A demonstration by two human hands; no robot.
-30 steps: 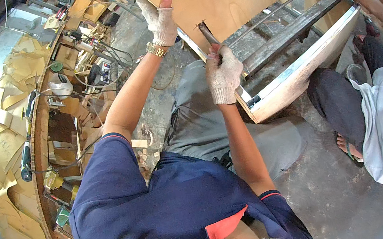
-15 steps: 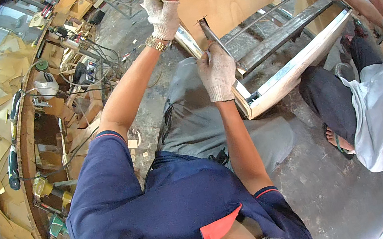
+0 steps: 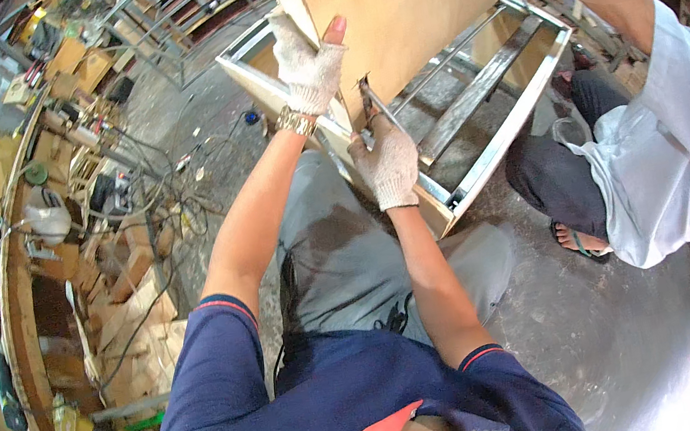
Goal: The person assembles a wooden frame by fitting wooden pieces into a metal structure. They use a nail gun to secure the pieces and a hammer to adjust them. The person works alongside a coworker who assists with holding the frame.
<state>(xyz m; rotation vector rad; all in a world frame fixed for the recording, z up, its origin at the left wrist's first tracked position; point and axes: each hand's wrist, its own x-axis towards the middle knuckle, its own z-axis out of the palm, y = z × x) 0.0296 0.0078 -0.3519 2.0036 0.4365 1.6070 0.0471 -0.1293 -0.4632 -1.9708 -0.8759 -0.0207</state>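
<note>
My left hand [image 3: 309,66], in a white fingerless glove with a wristwatch, presses flat against the edge of a plywood panel [image 3: 407,11] that stands upright on a metal frame [image 3: 487,85]. My right hand [image 3: 389,163], also gloved, grips a thin metal tool [image 3: 372,101] whose tip points up at the panel's lower edge. Both hands are close together at the frame's near corner. I am crouched, with grey trousers and a blue shirt below.
A second person in a white shirt [image 3: 669,155] squats on the right of the frame, one arm raised to the panel's top. A cluttered workbench [image 3: 41,291] with tools, cables and wood scraps lines the left. More metal frames [image 3: 177,7] stand behind.
The view has shifted, so frame and panel sit more central. My left hand stays flat on the panel while my right hand has raised the tool's tip closer to the panel edge.
</note>
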